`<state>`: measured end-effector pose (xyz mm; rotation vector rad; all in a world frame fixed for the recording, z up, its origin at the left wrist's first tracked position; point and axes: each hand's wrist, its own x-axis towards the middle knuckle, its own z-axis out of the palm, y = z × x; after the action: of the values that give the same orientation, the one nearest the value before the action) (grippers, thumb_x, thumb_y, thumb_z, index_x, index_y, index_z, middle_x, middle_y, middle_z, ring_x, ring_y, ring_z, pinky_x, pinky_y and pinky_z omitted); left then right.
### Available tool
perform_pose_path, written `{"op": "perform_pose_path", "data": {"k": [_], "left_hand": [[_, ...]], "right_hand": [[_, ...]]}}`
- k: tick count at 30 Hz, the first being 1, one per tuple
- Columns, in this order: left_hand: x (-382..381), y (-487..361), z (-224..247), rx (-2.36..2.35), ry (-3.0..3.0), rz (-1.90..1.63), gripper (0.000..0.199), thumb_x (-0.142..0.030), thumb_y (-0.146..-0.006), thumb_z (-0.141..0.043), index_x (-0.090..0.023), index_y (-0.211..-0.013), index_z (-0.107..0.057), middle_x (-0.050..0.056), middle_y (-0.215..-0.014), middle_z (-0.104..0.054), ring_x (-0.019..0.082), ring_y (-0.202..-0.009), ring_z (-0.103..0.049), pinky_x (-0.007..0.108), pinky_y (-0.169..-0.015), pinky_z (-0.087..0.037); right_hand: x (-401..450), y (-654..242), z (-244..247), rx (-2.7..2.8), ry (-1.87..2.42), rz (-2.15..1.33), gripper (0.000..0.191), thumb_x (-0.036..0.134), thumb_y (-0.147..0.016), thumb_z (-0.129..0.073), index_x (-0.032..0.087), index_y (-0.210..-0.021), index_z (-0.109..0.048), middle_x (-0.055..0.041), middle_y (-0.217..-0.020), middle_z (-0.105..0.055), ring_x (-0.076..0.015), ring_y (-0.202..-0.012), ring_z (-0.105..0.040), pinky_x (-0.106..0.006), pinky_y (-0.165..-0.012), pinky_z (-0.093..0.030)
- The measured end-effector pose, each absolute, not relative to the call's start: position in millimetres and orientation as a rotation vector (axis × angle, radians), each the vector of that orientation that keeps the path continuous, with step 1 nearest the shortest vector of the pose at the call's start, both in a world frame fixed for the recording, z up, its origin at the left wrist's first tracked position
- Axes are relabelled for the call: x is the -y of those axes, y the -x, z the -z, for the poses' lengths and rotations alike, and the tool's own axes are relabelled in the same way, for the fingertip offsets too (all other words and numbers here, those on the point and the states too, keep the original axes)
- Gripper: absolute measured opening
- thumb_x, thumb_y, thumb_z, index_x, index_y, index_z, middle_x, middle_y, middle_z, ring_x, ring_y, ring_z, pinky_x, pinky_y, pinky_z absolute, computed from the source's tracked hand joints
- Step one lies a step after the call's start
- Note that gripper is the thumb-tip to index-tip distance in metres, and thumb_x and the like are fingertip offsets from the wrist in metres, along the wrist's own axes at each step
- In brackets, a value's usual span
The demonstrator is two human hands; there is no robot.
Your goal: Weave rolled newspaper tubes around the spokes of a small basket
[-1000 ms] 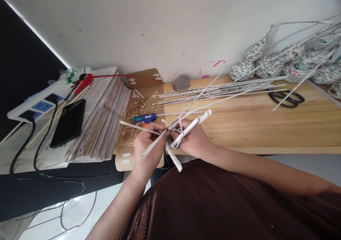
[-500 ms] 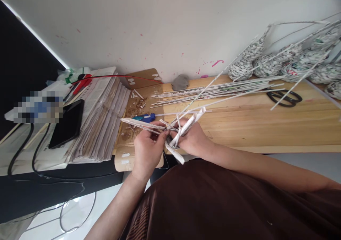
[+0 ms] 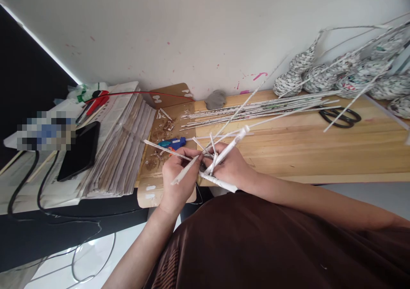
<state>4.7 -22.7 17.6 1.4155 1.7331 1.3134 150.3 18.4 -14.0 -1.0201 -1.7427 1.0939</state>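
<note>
Rolled paper sticks [image 3: 226, 150] cross one another in a small woven bundle between my two hands, in front of the wooden table's edge. My left hand [image 3: 180, 175] pinches the bundle from the left, its thumb and fingers closed near the centre. From the right, my right hand [image 3: 231, 165] has its fingers closed around the other side, partly hidden behind the sticks. Several stick ends point outward, one across my left hand and one low towards my right wrist. A long thin stick reaches up and right from the bundle.
Paper sticks [image 3: 265, 109] lie along the wooden table [image 3: 320, 156], with black scissors [image 3: 340, 117] and woven paper pieces [image 3: 288, 84] at right. A blue glue gun [image 3: 176, 143] is beyond my left hand. Stacked newspapers [image 3: 123, 152] and a phone [image 3: 80, 150] are at left.
One stick end has swung from the upper left down across my left hand. The lower stick now points more to the right. Both hands keep nearly the same place.
</note>
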Motion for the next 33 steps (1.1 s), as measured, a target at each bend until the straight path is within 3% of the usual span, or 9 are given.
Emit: {"op": "perform_pose_path", "data": {"k": [3,6,14,19,25,29,33], "left_hand": [[21,-5,-15,-1.679,-1.352,-1.329,0.009,-0.025,-0.076,-0.076,-0.019,-0.081,-0.072,0.001,-0.075,-0.075,0.014,-0.063,-0.066,0.022,-0.058,-0.052],[21,-4,-13,-1.649,-1.336,-1.341,0.009,-0.025,-0.076,-0.076,-0.018,-0.081,-0.072,0.001,-0.073,-0.074,0.013,-0.062,-0.066,0.022,-0.058,-0.053],[20,-3,-13,-1.65,-1.303,-1.334,0.013,-0.027,-0.073,-0.08,-0.018,-0.08,-0.073,0.001,-0.074,-0.074,0.013,-0.063,-0.066,0.021,-0.059,-0.053],[21,-8,-23,-1.687,-1.319,-1.328,0.011,-0.026,-0.07,-0.08,-0.017,-0.076,-0.075,0.002,-0.073,-0.075,0.014,-0.063,-0.067,0.022,-0.058,-0.053],[20,-11,-29,-1.751,-1.446,-1.258,0.008,-0.024,-0.073,-0.076,-0.017,-0.072,-0.073,0.0,-0.065,-0.072,0.013,-0.057,-0.064,0.021,-0.054,-0.05],[17,-4,-23,-1.69,-1.53,-1.191,0.008,-0.026,-0.076,-0.074,-0.018,-0.076,-0.072,0.001,-0.069,-0.073,0.014,-0.059,-0.064,0.022,-0.056,-0.05],[14,4,-20,-1.659,-1.504,-1.177,0.012,-0.029,-0.076,-0.075,-0.018,-0.08,-0.073,0.001,-0.07,-0.073,0.014,-0.057,-0.063,0.023,-0.054,-0.049]], "right_hand": [[-16,-153,15,1.721,0.993,-1.193,0.004,0.02,-0.08,-0.068,0.019,-0.082,-0.065,0.0001,-0.07,-0.068,-0.0154,-0.063,-0.065,-0.025,-0.059,-0.048],[-12,-156,11,1.668,0.963,-1.282,0.012,0.023,-0.08,-0.07,0.02,-0.089,-0.063,0.0,-0.074,-0.067,-0.016,-0.068,-0.065,-0.027,-0.062,-0.049],[-7,-158,2,1.451,0.968,-1.526,0.024,0.031,-0.078,-0.075,0.019,-0.091,-0.06,0.0003,-0.077,-0.066,-0.0154,-0.07,-0.062,-0.028,-0.064,-0.049],[-6,-159,10,1.579,0.983,-1.405,0.009,0.028,-0.088,-0.065,0.019,-0.087,-0.064,-0.0003,-0.076,-0.067,-0.0154,-0.07,-0.062,-0.028,-0.066,-0.049],[-10,-160,-2,1.923,1.101,-1.181,0.024,0.022,-0.098,-0.05,0.017,-0.077,-0.062,-0.0024,-0.075,-0.062,-0.0152,-0.07,-0.059,-0.027,-0.066,-0.044],[-11,-160,-9,2.011,1.077,-1.126,0.017,0.016,-0.094,-0.053,0.017,-0.08,-0.064,-0.0046,-0.085,-0.066,-0.0164,-0.079,-0.061,-0.028,-0.074,-0.046],[-5,-161,-8,1.77,1.05,-1.355,0.007,0.025,-0.088,-0.065,0.019,-0.086,-0.066,-0.0018,-0.082,-0.067,-0.0164,-0.075,-0.062,-0.028,-0.069,-0.048]]}}
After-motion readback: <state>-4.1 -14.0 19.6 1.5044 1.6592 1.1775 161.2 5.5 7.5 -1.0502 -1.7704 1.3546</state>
